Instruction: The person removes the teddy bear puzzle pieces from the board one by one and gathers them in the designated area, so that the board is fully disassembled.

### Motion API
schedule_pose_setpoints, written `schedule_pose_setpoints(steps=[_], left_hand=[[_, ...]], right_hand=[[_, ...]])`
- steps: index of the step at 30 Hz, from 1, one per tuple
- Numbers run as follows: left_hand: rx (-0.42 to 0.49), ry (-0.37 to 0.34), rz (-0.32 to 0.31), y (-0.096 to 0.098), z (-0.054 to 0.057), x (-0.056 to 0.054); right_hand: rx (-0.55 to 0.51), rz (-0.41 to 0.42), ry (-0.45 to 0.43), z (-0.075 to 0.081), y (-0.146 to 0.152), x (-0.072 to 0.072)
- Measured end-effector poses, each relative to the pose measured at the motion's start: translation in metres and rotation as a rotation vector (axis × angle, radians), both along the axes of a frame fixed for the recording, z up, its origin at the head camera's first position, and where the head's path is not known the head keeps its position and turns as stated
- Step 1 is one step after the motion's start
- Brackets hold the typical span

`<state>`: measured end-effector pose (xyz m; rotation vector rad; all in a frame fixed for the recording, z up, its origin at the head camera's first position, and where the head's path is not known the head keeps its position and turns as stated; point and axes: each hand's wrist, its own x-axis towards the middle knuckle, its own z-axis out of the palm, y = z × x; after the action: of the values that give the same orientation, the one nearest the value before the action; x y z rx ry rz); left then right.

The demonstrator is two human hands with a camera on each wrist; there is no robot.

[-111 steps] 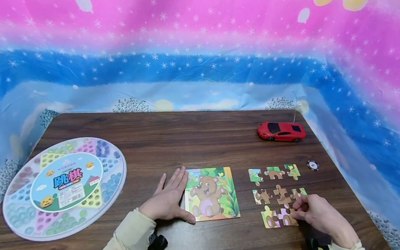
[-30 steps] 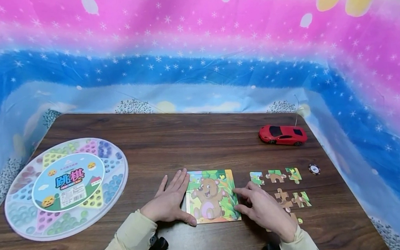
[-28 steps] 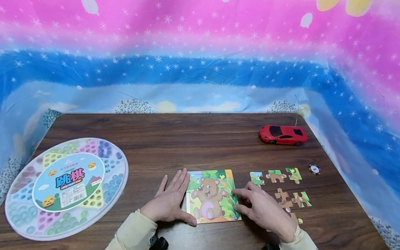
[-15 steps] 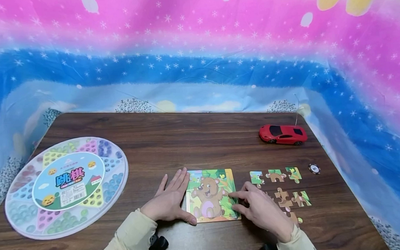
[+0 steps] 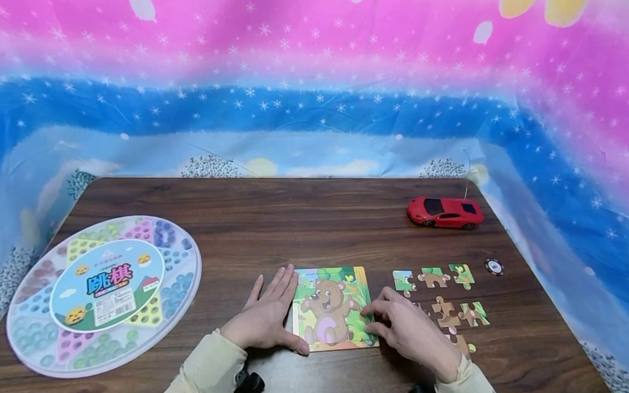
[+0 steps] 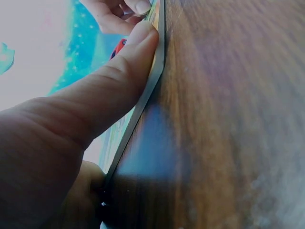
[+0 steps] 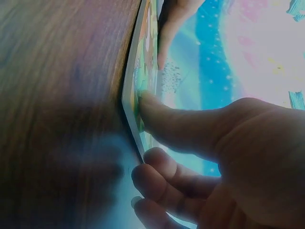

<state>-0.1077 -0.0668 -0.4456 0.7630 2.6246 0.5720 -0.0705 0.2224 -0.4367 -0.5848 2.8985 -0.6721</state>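
In the head view a square bear puzzle board [image 5: 326, 298] lies on the table. My left hand [image 5: 262, 320] rests along its left side with the fingers spread, its thumb on the near left corner. At the board's right side my right hand [image 5: 409, 329] pinches a small green puzzle piece [image 5: 357, 321] between thumb and index finger, low over the picture. The right wrist view shows that thumb [image 7: 171, 121] over the board's surface, the other fingers curled beside the edge. Loose puzzle pieces [image 5: 445, 312] lie in rows to the right, some partly hidden by the right hand.
A round Chinese checkers set [image 5: 186, 300] with marbles lies at the left. A red toy car [image 5: 445, 212] with an antenna stands at the back right. Near the right edge is a black-and-white poker chip [image 5: 494, 266]. A printed cloth [image 5: 289, 132] surrounds the wooden table.
My right hand has come from the loose pieces on the right to the board's right side with a puzzle piece, then shifted slightly left. The left hand stays on the board's edge.
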Motion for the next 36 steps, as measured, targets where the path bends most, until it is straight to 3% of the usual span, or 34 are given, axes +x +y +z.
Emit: schedule_pose_setpoints(steps=[6, 15, 36], left_hand=[[0.003, 0.007, -0.003, 0.000, 0.001, 0.000], [0.029, -0.004, -0.003, -0.001, -0.001, 0.001], [0.029, -0.011, 0.005, -0.002, -0.003, 0.000]], right_hand=[[-0.002, 0.004, 0.036, -0.002, -0.001, 0.000], [-0.052, -0.016, 0.014, 0.000, -0.002, 0.001], [-0.182, 0.039, -0.134, 0.008, 0.000, 0.002]])
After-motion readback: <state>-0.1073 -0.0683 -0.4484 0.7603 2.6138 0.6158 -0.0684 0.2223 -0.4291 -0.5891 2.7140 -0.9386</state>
